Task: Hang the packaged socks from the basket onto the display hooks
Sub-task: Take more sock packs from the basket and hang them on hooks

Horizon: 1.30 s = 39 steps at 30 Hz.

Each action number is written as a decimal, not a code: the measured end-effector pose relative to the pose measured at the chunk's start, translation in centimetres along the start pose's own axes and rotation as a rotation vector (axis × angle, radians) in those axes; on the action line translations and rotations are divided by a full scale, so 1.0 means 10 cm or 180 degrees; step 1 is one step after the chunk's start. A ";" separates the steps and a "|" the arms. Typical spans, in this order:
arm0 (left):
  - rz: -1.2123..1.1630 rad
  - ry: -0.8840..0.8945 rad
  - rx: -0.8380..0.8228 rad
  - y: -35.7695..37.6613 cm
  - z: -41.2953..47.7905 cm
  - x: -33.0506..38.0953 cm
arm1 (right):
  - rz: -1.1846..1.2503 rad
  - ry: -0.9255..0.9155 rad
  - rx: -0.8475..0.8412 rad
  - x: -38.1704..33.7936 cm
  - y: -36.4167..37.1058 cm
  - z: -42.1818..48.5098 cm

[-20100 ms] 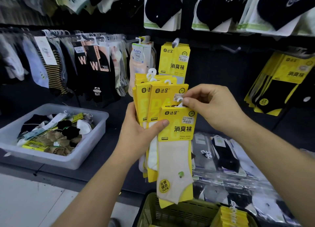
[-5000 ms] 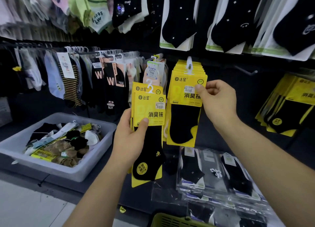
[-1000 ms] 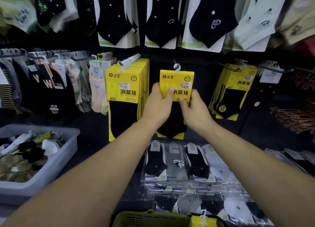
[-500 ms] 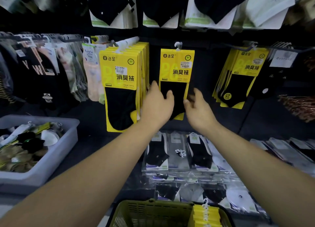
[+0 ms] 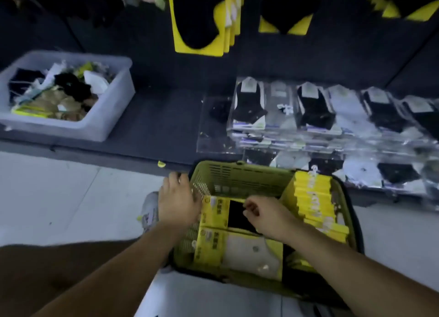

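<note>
An olive-green basket (image 5: 237, 171) stands on the floor below the shelf. Inside lie a yellow pack with a black sock (image 5: 235, 219), a yellow pack with a white sock (image 5: 247, 252), and a stack of yellow packs (image 5: 313, 197) on edge along the right side. My left hand (image 5: 178, 202) is over the basket's left wall, fingers spread. My right hand (image 5: 263, 214) is inside the basket, fingers curled right above the black sock pack; the blur hides whether it grips. Yellow packs with black socks (image 5: 199, 19) hang above on the dark wall.
A grey plastic bin (image 5: 114, 112) of loose socks sits on the dark shelf at the left. Clear-wrapped sock packs (image 5: 316, 112) lie in rows on the shelf at the right. My shoe (image 5: 149, 212) is on the pale tiled floor beside the basket.
Both hands have left the pack hanging on the middle hook and dropped to the basket. My view has swung down from the wall to the floor.
</note>
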State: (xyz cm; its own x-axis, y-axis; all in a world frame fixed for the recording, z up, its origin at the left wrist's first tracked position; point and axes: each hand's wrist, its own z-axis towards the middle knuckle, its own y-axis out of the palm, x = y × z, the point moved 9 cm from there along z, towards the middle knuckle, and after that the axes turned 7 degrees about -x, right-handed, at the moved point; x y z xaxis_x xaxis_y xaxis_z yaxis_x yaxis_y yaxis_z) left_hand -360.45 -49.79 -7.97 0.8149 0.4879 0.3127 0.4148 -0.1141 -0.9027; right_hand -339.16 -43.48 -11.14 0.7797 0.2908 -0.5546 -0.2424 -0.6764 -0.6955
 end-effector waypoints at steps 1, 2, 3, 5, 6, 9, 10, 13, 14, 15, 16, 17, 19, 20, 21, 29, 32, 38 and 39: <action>0.0013 -0.0121 -0.0027 0.15 -0.08 -0.18 | -0.0081 -0.0015 -0.0195 0.02 0.24 0.00; -0.0018 -0.0231 -0.0064 0.29 -0.15 -0.33 | -0.0195 -0.0048 -0.0341 0.04 0.45 0.00; -0.0116 -0.0324 -0.0129 0.42 -0.21 -0.47 | -0.0340 -0.0082 -0.0434 0.05 0.61 0.00; -0.0593 -0.0437 -0.0393 0.64 -0.28 -0.64 | -0.0637 -0.0091 -0.0551 0.07 0.85 0.03; -0.0902 -0.0441 -0.0470 0.70 -0.30 -0.69 | -0.0768 -0.0066 -0.0610 0.08 0.95 0.05; -0.1413 -0.0410 -0.0484 0.77 -0.26 -0.75 | -0.1021 0.0060 -0.0716 0.12 1.14 0.10; -0.1486 -0.0408 -0.0492 0.77 -0.25 -0.75 | -0.1040 0.0075 -0.0707 0.12 1.16 0.11; -0.1545 -0.0420 -0.0511 0.78 -0.24 -0.77 | -0.0896 0.0108 -0.0475 0.13 1.12 0.13; -0.1574 -0.0422 -0.0520 0.78 -0.25 -0.76 | -0.0761 0.0123 -0.0382 0.13 1.09 0.14; -0.1603 -0.0420 -0.0527 0.77 -0.26 -0.76 | -0.0596 0.0142 -0.0334 0.13 1.07 0.14; -0.1641 -0.0418 -0.0530 0.77 -0.26 -0.75 | -0.0453 0.0167 -0.0375 0.13 1.07 0.15; -0.1674 -0.0424 -0.0540 0.77 -0.27 -0.75 | -0.0367 0.0184 -0.0493 0.14 1.09 0.16; -0.1720 -0.0434 -0.0578 0.78 -0.26 -0.76 | -0.0267 0.0214 -0.0783 0.14 1.12 0.19; -0.1762 -0.0421 -0.0603 0.77 -0.26 -0.77 | -0.0127 0.0268 -0.0826 0.15 1.08 0.22; -0.1831 -0.0420 -0.0645 0.78 -0.26 -0.76 | 0.0102 0.0345 -0.0788 0.15 1.01 0.24; -0.1829 -0.0356 0.0366 0.31 -0.31 -0.60 | 0.2336 0.0585 -0.0039 -0.13 0.29 0.29; -0.3219 -0.0440 -0.0220 0.41 -0.30 -0.44 | 0.3186 0.0408 -0.0205 -0.39 0.33 0.29; -0.4043 -0.0474 -0.0456 0.38 -0.33 -0.47 | 0.2247 0.0122 0.0106 -0.46 0.35 0.34; -0.4062 -0.0568 -0.0411 0.35 -0.34 -0.54 | 0.1815 0.0117 0.0125 -0.39 0.37 0.35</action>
State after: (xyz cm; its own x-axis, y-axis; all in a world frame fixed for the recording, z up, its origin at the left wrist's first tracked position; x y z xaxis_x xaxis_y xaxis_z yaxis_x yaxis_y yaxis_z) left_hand -362.03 -55.77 -11.79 -0.2439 0.4202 0.8741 0.8984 0.4373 0.0405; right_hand -345.10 -44.78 -13.18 0.5387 -0.1369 -0.8313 -0.6513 -0.6936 -0.3078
